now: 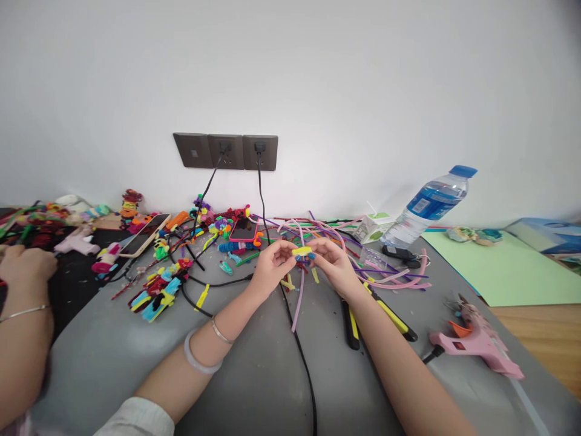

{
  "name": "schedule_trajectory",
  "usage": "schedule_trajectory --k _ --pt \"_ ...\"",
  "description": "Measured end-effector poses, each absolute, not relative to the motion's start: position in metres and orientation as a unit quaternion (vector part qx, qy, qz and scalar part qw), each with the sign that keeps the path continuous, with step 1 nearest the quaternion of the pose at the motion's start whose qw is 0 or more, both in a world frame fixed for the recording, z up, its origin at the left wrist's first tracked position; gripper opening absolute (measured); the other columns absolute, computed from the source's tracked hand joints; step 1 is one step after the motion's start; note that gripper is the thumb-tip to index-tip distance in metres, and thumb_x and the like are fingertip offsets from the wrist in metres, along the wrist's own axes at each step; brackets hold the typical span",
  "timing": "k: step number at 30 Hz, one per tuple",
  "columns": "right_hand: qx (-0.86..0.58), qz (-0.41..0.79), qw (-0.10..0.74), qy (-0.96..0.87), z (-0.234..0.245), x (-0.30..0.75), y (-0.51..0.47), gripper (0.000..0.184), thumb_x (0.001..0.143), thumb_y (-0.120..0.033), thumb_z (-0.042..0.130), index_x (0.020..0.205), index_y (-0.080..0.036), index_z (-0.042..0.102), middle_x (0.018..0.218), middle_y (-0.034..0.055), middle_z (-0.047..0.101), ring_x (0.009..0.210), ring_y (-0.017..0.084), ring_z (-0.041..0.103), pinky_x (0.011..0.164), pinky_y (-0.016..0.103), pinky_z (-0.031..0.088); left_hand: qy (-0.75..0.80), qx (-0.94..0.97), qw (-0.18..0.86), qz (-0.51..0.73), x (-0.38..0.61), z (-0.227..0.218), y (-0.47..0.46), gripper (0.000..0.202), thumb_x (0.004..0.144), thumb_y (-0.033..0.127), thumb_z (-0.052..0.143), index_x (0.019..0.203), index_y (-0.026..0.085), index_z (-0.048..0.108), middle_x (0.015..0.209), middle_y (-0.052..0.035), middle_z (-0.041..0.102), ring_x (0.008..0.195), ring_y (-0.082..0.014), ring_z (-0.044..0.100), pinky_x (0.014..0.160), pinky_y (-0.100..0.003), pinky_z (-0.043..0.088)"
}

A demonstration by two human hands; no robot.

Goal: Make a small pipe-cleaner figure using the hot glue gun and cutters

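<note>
Pale sleeve (pixel 138 416) | hands (pixel 275 265) pinching | yellow piece (pixel 301 251): short, bright, near-level

In the grip, the yellow piece (pixel 301 251) looked fuzzy and matt, as did the lilac stem (pixel 298 303) just below it. Beneath the grip spread a smooth grey tabletop (pixel 254 375) with a dull sheen. Right of the grip, the black-and-yellow handles (pixel 391 314) and pink glue gun (pixel 481 345) looked like smooth plastic; beyond it, rightward, the bottle (pixel 429 203) was clear, glossy plastic, the green sheet (pixel 499 272) matt paper.
</note>
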State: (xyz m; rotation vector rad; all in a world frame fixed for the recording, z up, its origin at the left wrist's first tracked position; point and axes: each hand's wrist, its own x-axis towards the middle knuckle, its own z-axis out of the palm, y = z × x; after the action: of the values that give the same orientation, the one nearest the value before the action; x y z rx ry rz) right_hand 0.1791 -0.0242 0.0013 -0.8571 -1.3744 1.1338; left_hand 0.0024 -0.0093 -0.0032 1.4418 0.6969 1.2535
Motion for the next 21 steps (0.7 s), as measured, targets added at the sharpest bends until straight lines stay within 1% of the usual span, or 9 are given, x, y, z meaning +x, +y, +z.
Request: schedule_trajectory --k 4,11,18,21 --pt "-0.358 0.477 0.551 -0.583 -0.0001 0.1799 -0.0235 0.022 0.083 -0.042 0.072 0.095 -0.025 0.064 0.086 0.0031 0.064 0.076 0.016 0.058 0.062 0.027 0.048 0.292 0.604 0.528 0.522 0.0023 -0.0048 -0.0092 0.023 0.079 0.033 0.071 0.094 0.016 0.064 0.085 -0.0041 0.063 0.078 -0.0133 0.060 0.074 -0.026 0.052" --pt "-0.370 0.469 0.551 -0.583 -0.0011 0.1802 -0.0232 0.025 0.082 -0.045 0.072 0.091 -0.023 0.064 0.084 0.0031 0.063 0.076 0.017 0.057 0.062 0.028 0.049 0.294 0.593 0.529 0.530 0.0035 -0.0060 -0.0086 0.027 0.078 0.039 0.073 0.092 0.016 0.067 0.084 -0.0045 0.065 0.077 -0.0141 0.061 0.074 -0.027 0.053" --pt "-0.354 0.482 0.552 -0.581 -0.0001 0.1794 -0.0241 0.030 0.079 -0.042 0.076 0.099 -0.025 0.064 0.089 0.0028 0.063 0.078 0.017 0.059 0.067 0.029 0.049 0.307 0.583 0.537 0.527 0.0032 -0.0059 -0.0076 0.029 0.077 0.040 0.074 0.092 0.016 0.067 0.086 -0.0045 0.067 0.079 -0.0153 0.063 0.074 -0.029 0.053" --pt "-0.357 0.468 0.556 -0.587 0.0005 0.1791 -0.0243 0.030 0.078 -0.043 0.076 0.099 -0.025 0.064 0.089 0.0033 0.063 0.079 0.018 0.060 0.069 0.031 0.050 0.310 0.582 0.541 0.522 0.0032 -0.0063 -0.0075 0.029 0.077 0.041 0.074 0.091 0.016 0.066 0.085 -0.0043 0.067 0.078 -0.0151 0.063 0.073 -0.028 0.053"
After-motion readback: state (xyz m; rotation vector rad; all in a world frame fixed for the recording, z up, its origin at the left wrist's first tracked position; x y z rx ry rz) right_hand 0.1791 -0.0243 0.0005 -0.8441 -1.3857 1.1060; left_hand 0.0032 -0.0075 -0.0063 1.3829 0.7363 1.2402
